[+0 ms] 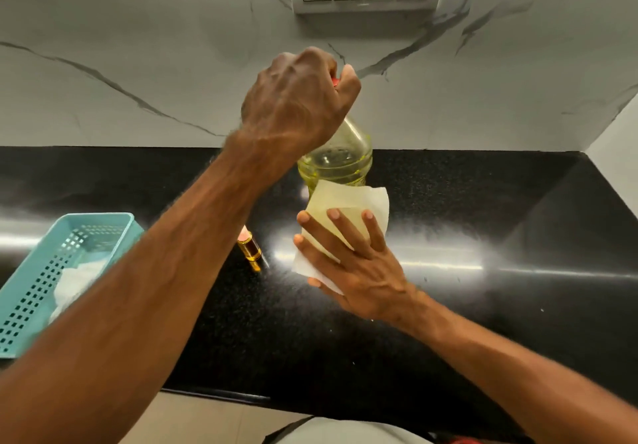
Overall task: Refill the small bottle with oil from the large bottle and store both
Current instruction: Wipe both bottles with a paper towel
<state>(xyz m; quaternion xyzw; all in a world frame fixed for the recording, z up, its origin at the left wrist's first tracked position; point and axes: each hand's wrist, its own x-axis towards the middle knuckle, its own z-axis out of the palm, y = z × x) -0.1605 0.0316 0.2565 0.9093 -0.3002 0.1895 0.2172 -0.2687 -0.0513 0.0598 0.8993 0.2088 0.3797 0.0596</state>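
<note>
At 12 o'clock from me, the large bottle [340, 157] is clear with yellow oil and a red cap [334, 81]. The tissue [345, 202] in front of it is white. At 9 o'clock, the perforated basket [51, 271] is turquoise. The small bottle [249, 248] holds amber oil. The counter [483, 271] is black, speckled. The wall [138, 63] is white marble, grey-veined.

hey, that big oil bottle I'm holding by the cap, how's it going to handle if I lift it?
The large bottle looks well filled with oil, so probably heavy. Its clear plastic wall likely flexes. The right hand presses a tissue against it, hinting at an oily, slippery surface.
</note>
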